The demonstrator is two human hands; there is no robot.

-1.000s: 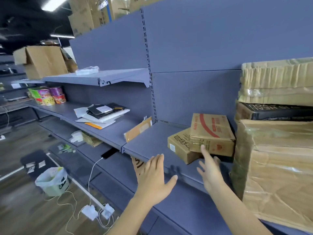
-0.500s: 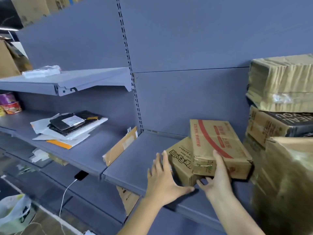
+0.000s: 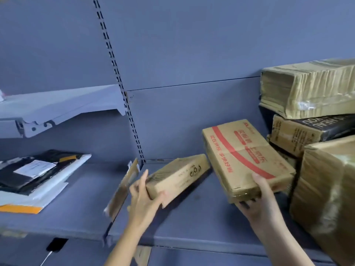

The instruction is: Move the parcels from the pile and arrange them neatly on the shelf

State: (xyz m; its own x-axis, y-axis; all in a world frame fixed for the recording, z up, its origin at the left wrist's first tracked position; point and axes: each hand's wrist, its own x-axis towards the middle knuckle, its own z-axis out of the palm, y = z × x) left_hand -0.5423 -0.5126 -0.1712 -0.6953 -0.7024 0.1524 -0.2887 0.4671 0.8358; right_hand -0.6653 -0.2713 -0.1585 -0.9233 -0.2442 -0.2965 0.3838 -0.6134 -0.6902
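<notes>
Two cardboard parcels sit apart on the blue-grey shelf (image 3: 192, 223). My left hand (image 3: 144, 196) grips the near end of the small plain brown box (image 3: 178, 175), which lies tilted toward the left. A larger brown box with red stripe and red print (image 3: 244, 156) is held at its near edge by my right hand (image 3: 257, 200), thumb on top and fingers underneath; it is raised at the front. A stack of taped parcels (image 3: 315, 143) stands at the right end of the shelf.
A flat cardboard mailer (image 3: 123, 189) stands on edge at the gap between shelf sections. Black and white mail bags with an orange envelope (image 3: 36, 175) lie on the left section. A higher shelf (image 3: 57, 106) juts out upper left. A big taped box (image 3: 330, 198) sits at right.
Both hands reached the two stacked boxes and took hold. The red-striped box has come off the small box, which has swung left; the view has moved closer and rightward.
</notes>
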